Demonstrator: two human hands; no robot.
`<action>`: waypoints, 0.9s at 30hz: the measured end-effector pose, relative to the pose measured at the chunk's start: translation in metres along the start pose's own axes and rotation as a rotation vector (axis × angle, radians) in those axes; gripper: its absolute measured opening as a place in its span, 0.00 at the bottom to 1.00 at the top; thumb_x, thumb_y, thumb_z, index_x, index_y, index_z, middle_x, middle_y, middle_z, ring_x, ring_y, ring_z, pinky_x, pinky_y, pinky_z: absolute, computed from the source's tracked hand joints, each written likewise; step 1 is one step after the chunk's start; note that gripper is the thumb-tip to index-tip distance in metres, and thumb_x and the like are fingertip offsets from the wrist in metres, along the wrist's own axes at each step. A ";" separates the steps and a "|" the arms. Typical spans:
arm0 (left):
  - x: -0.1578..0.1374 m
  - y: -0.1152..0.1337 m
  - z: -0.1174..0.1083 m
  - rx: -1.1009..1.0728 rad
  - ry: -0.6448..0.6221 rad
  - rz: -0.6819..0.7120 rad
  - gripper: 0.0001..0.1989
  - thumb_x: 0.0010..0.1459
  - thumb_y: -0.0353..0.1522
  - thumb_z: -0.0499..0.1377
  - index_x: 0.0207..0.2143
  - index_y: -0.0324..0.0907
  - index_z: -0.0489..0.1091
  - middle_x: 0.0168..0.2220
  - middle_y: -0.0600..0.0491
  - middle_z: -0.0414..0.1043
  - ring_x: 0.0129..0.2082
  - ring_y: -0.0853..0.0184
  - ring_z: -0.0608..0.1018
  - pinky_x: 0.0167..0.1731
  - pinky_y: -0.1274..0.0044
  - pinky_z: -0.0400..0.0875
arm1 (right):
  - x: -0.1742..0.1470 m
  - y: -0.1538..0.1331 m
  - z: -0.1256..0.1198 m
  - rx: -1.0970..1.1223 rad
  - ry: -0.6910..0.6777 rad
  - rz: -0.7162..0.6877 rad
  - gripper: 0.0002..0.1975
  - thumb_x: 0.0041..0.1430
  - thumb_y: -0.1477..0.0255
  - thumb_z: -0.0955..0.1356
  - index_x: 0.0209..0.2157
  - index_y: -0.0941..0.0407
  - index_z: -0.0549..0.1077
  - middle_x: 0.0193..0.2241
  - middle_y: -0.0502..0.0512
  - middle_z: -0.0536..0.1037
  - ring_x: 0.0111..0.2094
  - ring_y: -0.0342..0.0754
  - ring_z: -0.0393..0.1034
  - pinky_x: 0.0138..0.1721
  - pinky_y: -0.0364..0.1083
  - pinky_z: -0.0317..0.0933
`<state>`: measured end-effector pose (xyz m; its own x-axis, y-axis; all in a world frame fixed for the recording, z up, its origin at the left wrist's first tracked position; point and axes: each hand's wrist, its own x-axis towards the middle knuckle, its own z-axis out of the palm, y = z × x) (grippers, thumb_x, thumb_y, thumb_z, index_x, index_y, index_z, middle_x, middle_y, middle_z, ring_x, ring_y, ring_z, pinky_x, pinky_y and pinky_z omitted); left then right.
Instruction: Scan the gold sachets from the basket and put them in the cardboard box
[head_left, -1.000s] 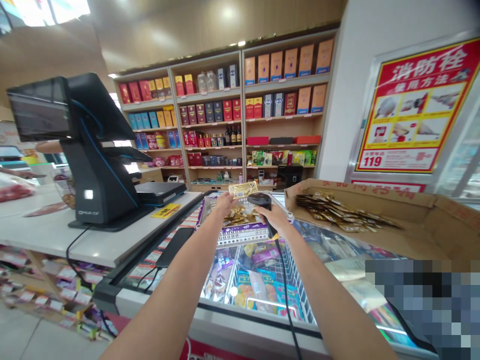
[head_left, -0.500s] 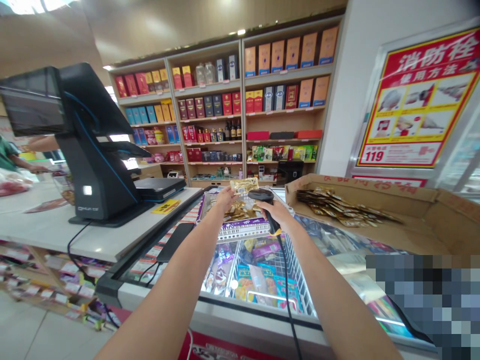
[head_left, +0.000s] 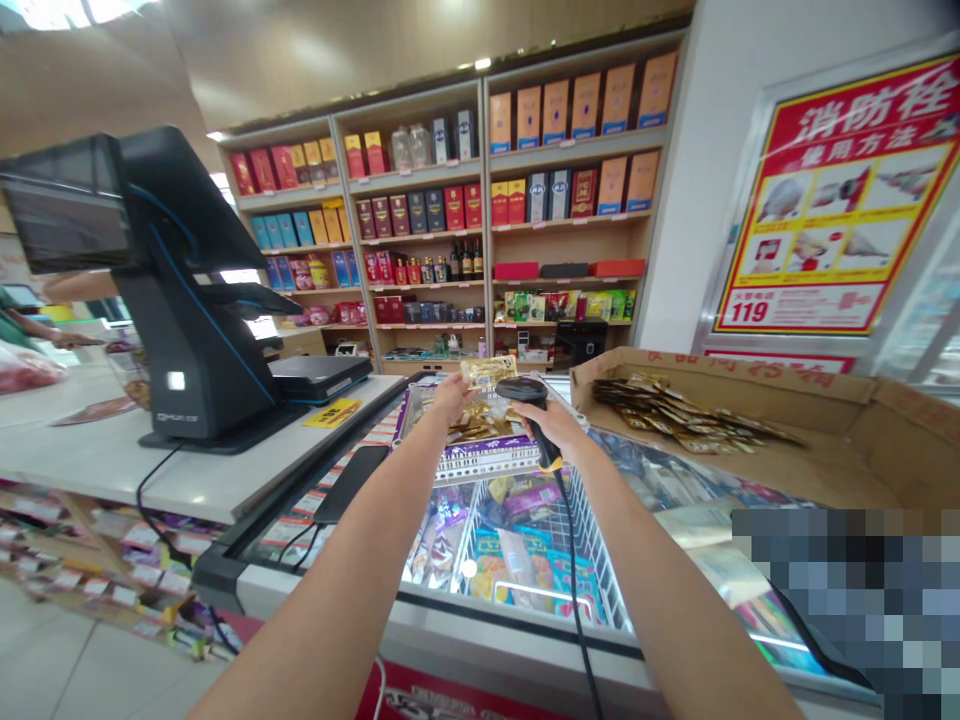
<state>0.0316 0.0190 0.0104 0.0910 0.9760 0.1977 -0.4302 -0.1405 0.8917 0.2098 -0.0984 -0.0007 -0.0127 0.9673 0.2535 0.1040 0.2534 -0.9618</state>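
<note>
My left hand (head_left: 450,396) is closed on the edge of a flat gold packet (head_left: 491,372), raised above a white and purple basket (head_left: 480,455). More gold packets (head_left: 472,424) lie loose inside that basket. In my right hand (head_left: 556,425) is a black barcode scanner (head_left: 546,440) with a yellow band at its base, fingers wrapped round the handle. The scanner's head is close beside the gold packet; whether they touch I cannot tell. Its black cable (head_left: 571,560) hangs down over the freezer front.
Below the basket is a glass-topped freezer (head_left: 300,540) holding bagged goods. A cardboard box (head_left: 847,450) with stacked gold packets stands at the right. A checkout terminal (head_left: 195,330) occupies the left counter (head_left: 67,465). Another person's hand (head_left: 75,340) shows at the far left.
My hands, the gold packet and the scanner have hardly moved. At the far left, the other person's arm has shifted slightly.
</note>
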 end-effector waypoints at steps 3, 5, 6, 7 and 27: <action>0.000 0.000 0.001 0.003 0.034 0.006 0.07 0.50 0.18 0.61 0.28 0.37 0.69 0.28 0.54 0.71 0.36 0.70 0.76 0.52 0.68 0.68 | 0.000 0.000 0.000 0.013 0.002 -0.011 0.17 0.48 0.58 0.71 0.19 0.57 0.69 0.15 0.51 0.70 0.17 0.43 0.62 0.24 0.44 0.57; 0.000 0.000 0.002 0.006 0.035 0.000 0.07 0.50 0.18 0.61 0.27 0.37 0.69 0.28 0.54 0.71 0.37 0.70 0.76 0.52 0.68 0.68 | 0.000 0.000 0.002 0.033 0.025 -0.005 0.17 0.48 0.59 0.71 0.18 0.56 0.68 0.14 0.51 0.70 0.17 0.42 0.62 0.23 0.44 0.56; -0.001 0.000 0.003 0.004 0.029 -0.004 0.08 0.49 0.18 0.61 0.27 0.37 0.69 0.28 0.53 0.71 0.37 0.69 0.77 0.52 0.68 0.68 | 0.000 -0.001 0.003 0.047 0.041 -0.004 0.16 0.47 0.59 0.71 0.18 0.56 0.68 0.14 0.50 0.69 0.17 0.42 0.61 0.22 0.44 0.56; -0.002 0.001 0.003 0.001 0.018 -0.009 0.08 0.49 0.17 0.60 0.27 0.37 0.69 0.29 0.53 0.72 0.37 0.69 0.77 0.52 0.68 0.69 | -0.001 -0.001 0.004 0.064 0.056 -0.003 0.16 0.47 0.60 0.71 0.18 0.55 0.67 0.13 0.50 0.69 0.16 0.42 0.61 0.22 0.43 0.56; 0.001 -0.006 0.142 -0.043 -0.067 -0.195 0.10 0.49 0.14 0.55 0.25 0.36 0.65 0.22 0.53 0.67 0.30 0.68 0.77 0.45 0.68 0.76 | -0.025 -0.002 -0.118 0.322 0.624 0.081 0.09 0.49 0.69 0.69 0.21 0.56 0.66 0.15 0.47 0.67 0.15 0.40 0.59 0.16 0.41 0.55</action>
<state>0.1621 -0.0027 0.0626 0.2349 0.9707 0.0508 -0.4362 0.0585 0.8979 0.3271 -0.1248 0.0074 0.5654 0.8189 0.0988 -0.2205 0.2655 -0.9386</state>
